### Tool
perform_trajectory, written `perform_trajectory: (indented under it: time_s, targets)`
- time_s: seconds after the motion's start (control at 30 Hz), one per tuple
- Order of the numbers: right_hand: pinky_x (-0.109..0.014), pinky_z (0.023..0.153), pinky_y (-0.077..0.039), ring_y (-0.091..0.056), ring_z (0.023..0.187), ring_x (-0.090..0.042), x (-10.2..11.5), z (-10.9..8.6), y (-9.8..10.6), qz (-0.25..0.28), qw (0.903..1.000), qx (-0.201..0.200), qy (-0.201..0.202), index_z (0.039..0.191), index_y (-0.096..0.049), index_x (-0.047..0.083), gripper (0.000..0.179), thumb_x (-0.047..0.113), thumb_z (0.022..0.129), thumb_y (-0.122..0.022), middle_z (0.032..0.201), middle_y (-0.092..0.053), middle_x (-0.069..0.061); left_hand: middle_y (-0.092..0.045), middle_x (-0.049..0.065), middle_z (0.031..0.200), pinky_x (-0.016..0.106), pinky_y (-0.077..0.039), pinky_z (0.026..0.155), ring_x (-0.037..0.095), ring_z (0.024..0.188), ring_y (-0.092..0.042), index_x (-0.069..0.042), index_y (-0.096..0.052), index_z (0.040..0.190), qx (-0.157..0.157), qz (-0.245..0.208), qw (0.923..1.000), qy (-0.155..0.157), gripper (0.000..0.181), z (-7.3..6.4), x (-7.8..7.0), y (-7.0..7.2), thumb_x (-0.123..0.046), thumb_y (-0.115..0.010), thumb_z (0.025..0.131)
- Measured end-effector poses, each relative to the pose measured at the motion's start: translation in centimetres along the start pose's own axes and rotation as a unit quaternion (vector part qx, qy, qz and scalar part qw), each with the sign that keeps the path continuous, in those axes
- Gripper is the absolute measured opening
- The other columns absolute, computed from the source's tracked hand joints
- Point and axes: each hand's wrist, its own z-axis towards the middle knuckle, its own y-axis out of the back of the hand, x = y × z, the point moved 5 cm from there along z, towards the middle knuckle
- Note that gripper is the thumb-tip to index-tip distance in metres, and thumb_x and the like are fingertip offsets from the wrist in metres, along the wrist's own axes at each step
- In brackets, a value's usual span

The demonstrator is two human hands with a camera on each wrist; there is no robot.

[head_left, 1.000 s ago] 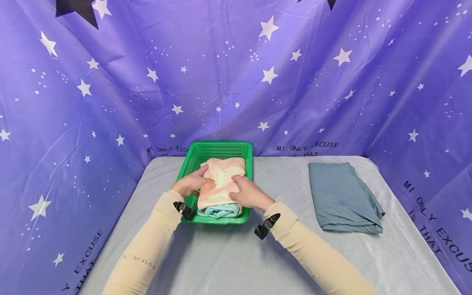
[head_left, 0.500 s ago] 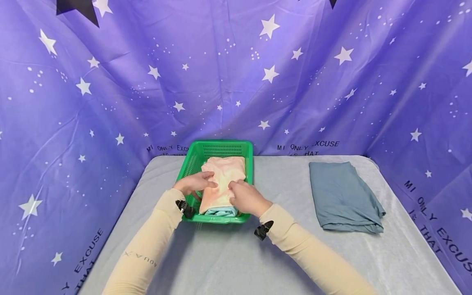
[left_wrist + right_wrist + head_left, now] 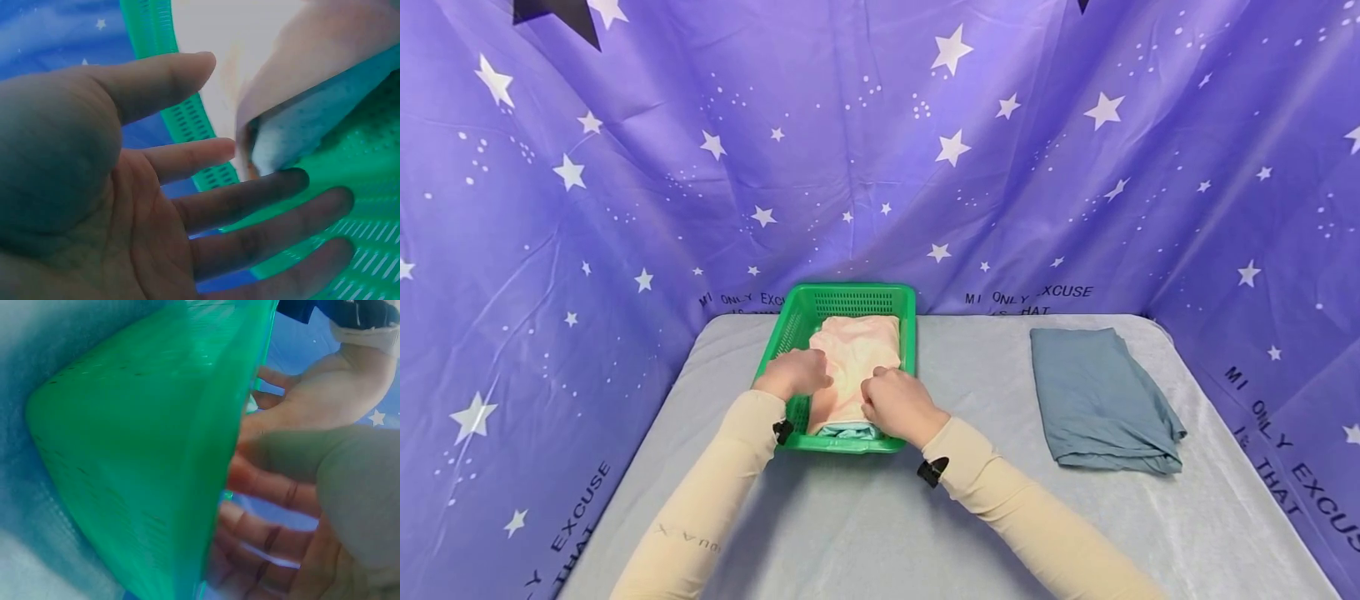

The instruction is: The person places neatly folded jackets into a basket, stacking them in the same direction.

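Observation:
A green plastic basket (image 3: 910,333) holds a folded peach-and-cream garment (image 3: 859,335). Under its near end shows a turquoise cloth (image 3: 848,431). My left hand (image 3: 796,372) reaches over the basket's left side, beside the peach garment. In the left wrist view its fingers (image 3: 244,197) and thumb are straight and spread, with nothing between them. My right hand (image 3: 901,402) is over the near right part of the garment, its fingertips at the cloth. From the right wrist, its fingers (image 3: 275,487) extend over the basket rim, and the tips are hidden behind it.
A folded grey-blue cloth (image 3: 1101,400) lies on the right of the grey-covered table (image 3: 970,358). Purple curtains (image 3: 865,167) with white stars hang behind and on both sides. The basket stands near the table's back edge.
Both hands stay over the basket. The left hand has turned so its back faces up, and the right hand has shifted slightly. The peach garment lies flatter, covering more of the turquoise cloth.

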Motion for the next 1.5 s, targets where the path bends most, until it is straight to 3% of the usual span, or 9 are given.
perform_trajectory:
  time_s: [0.1,0.23,0.33,0.43,0.63,0.83,0.97,1.23,1.5]
  targets:
    - [-0.036,0.069,-0.053,-0.062,0.077,-0.022,-0.1,0.0,-0.1,0.004,0.9997,0.012,0.019,0.066,-0.067,0.018,0.027,0.026,0.089,-0.076,0.074,-0.06,0.001,-0.07,0.008,0.114,0.05,-0.056,0.083,0.032,0.105,-0.066,-0.011,-0.066,0.118,-0.026,0.021,0.9994,0.009,0.031,-0.4,-0.3,0.3,-0.036,-0.063,0.099]
    - [-0.034,0.073,-0.049,-0.057,0.076,-0.021,-0.3,0.0,-0.4,0.004,0.9986,0.038,0.036,0.064,-0.067,0.019,0.028,0.03,0.088,-0.078,0.072,-0.06,0.004,-0.065,0.014,0.132,0.051,-0.052,0.101,0.037,0.125,-0.059,-0.008,-0.065,0.133,-0.049,0.0,0.9981,-0.037,0.043,-0.8,-1.0,0.3,-0.029,-0.067,0.096]
    - [-0.035,0.076,-0.047,-0.055,0.077,-0.02,-0.4,0.0,-0.7,-0.004,0.9977,0.053,0.042,0.064,-0.066,0.019,0.028,0.03,0.086,-0.08,0.072,-0.061,0.005,-0.065,0.012,0.134,0.049,-0.049,0.107,0.037,0.129,-0.057,-0.007,-0.066,0.132,-0.033,-0.01,0.9961,-0.081,0.046,-0.8,-1.5,-0.2,-0.026,-0.072,0.09]
    - [-0.037,0.081,-0.046,-0.054,0.08,-0.02,-0.6,0.0,-1.0,-0.013,0.9965,0.073,0.038,0.063,-0.065,0.021,0.029,0.031,0.084,-0.082,0.073,-0.062,0.006,-0.067,0.009,0.133,0.048,-0.05,0.106,0.034,0.127,-0.06,-0.009,-0.065,0.133,0.009,-0.014,0.9951,-0.098,0.053,-0.6,-1.7,-0.9,-0.029,-0.078,0.085]
    - [-0.04,0.091,-0.041,-0.052,0.088,-0.018,-0.9,0.4,-1.9,-0.035,0.9908,0.13,0.008,0.065,-0.063,0.024,0.031,0.037,0.084,-0.083,0.075,-0.063,0.008,-0.059,0.007,0.145,0.049,-0.045,0.111,0.03,0.135,-0.052,-0.017,-0.057,0.144,0.087,-0.044,0.9934,-0.061,0.074,-0.1,-0.8,-1.7,-0.041,-0.085,0.08]
    - [-0.042,0.097,-0.04,-0.056,0.092,-0.02,-1.0,0.7,-2.7,-0.055,0.9827,0.177,-0.007,0.06,-0.06,0.024,0.036,0.038,0.085,-0.082,0.07,-0.061,0.009,-0.047,0.01,0.157,0.053,-0.037,0.118,0.033,0.147,-0.04,-0.018,-0.054,0.148,0.131,-0.058,0.9879,-0.06,0.08,0.4,-0.4,-2.0,-0.044,-0.086,0.079]
    - [-0.044,0.101,-0.039,-0.058,0.093,-0.02,-1.0,0.9,-3.0,-0.057,0.9798,0.191,-0.012,0.059,-0.058,0.024,0.038,0.036,0.085,-0.083,0.068,-0.059,0.01,-0.042,0.009,0.161,0.054,-0.035,0.119,0.033,0.15,-0.036,-0.022,-0.053,0.149,0.141,-0.042,0.988,-0.047,0.082,0.5,-0.4,-2.2,-0.048,-0.086,0.079]
    - [-0.041,0.095,-0.039,-0.061,0.088,-0.018,-1.2,1.3,-3.9,-0.07,0.978,0.196,-0.017,0.059,-0.059,0.025,0.036,0.035,0.083,-0.085,0.07,-0.062,0.009,-0.039,0.006,0.164,0.058,-0.034,0.12,0.033,0.152,-0.033,-0.029,-0.05,0.151,0.15,-0.02,0.9883,-0.019,0.087,0.6,-0.4,-2.2,-0.056,-0.085,0.076]
    - [-0.042,0.095,-0.04,-0.058,0.082,-0.017,-1.4,1.2,-3.8,-0.055,0.984,0.169,0.005,0.062,-0.056,0.024,0.037,0.034,0.081,-0.086,0.068,-0.059,0.01,-0.045,0.003,0.16,0.052,-0.041,0.115,0.028,0.146,-0.042,-0.03,-0.046,0.154,0.142,-0.004,0.9898,-0.015,0.096,0.2,-0.7,-2.3,-0.052,-0.089,0.071]
